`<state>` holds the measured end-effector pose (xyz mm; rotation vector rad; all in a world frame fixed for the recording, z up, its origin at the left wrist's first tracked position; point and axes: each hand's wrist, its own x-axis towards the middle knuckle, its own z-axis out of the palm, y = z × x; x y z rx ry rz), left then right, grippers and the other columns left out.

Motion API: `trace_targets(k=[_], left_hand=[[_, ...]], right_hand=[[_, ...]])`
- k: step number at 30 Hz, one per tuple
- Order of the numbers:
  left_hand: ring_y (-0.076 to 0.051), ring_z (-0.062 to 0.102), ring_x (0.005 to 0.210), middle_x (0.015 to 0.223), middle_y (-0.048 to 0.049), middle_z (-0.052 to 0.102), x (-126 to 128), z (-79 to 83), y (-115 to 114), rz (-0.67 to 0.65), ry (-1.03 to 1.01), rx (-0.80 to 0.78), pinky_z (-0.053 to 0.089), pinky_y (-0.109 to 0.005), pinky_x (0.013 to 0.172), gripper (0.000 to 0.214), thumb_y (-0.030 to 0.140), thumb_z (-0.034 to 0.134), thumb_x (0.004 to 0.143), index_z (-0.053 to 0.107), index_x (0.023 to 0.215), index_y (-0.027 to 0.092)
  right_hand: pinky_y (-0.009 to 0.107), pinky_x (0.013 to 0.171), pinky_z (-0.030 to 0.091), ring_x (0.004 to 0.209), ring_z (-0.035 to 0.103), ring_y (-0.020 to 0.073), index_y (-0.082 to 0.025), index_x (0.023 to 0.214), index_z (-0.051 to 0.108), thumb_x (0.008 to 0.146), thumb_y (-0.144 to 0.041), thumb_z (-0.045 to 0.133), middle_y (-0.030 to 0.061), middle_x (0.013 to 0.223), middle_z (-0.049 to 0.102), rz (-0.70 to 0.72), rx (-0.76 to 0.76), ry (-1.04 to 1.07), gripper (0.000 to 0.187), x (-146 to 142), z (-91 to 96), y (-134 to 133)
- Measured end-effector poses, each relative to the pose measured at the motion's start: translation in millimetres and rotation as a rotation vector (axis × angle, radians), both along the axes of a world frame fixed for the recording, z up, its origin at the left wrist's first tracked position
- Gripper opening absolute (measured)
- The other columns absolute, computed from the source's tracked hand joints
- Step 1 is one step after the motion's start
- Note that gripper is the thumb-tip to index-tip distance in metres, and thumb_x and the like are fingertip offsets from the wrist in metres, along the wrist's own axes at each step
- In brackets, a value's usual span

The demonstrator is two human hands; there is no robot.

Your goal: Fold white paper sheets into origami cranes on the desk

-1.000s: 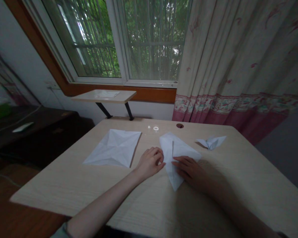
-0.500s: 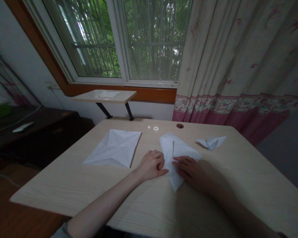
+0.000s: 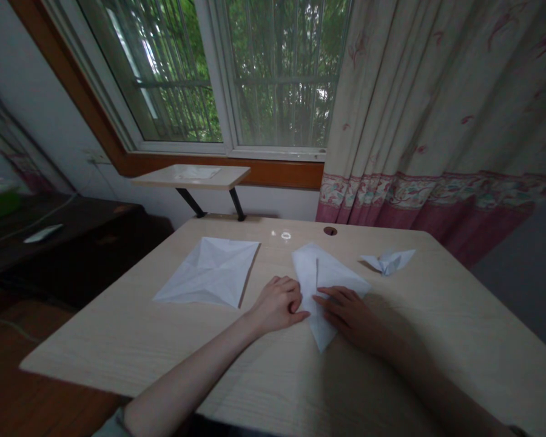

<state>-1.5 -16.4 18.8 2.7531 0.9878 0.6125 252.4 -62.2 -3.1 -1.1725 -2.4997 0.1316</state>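
A white sheet of paper folded into a kite shape (image 3: 324,280) lies on the light wooden table (image 3: 273,370). My left hand (image 3: 278,302) is curled, its fingertips pressing the paper's left edge. My right hand (image 3: 351,314) lies flat on the paper's right part, fingers stretched out toward the centre crease. The paper's pointed tip sticks out toward me between the two hands.
A creased, unfolded white sheet (image 3: 210,272) lies on the table at the left. A small folded paper figure (image 3: 388,261) sits at the back right. A cable hole (image 3: 330,230) is at the table's far edge. Beyond are a small shelf (image 3: 192,176), window and curtain (image 3: 437,109).
My left hand has slid slightly toward me along the paper's left edge. The right hand and the paper have hardly moved.
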Motion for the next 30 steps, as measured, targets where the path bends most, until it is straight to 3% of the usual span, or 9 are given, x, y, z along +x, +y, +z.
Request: trace_targets(k=[12,30], left_hand=[[-0.017,0.058,0.081,0.074,0.0015,0.062,4,0.5,-7,-0.042,0.026,-0.011,0.034,-0.033,0.079,0.043,0.044,0.082,0.076,0.055,0.057,0.017],[-0.017,0.053,0.077,0.069,0.0025,0.063,13,-0.1,-21,-0.185,0.096,0.039,0.032,-0.035,0.079,0.054,0.062,0.082,0.067,0.054,0.052,0.018]], right_hand=[[0.048,0.108,0.045,0.127,0.055,0.0249,-0.028,0.139,0.058,0.101,-0.025,0.047,0.0077,0.138,0.062,0.0,-0.034,0.011,0.04,2,-1.1,2],[0.046,0.109,0.044,0.128,0.053,0.0238,-0.028,0.139,0.058,0.102,-0.027,0.047,0.0074,0.138,0.062,0.004,-0.059,0.029,0.039,2,-1.1,3]])
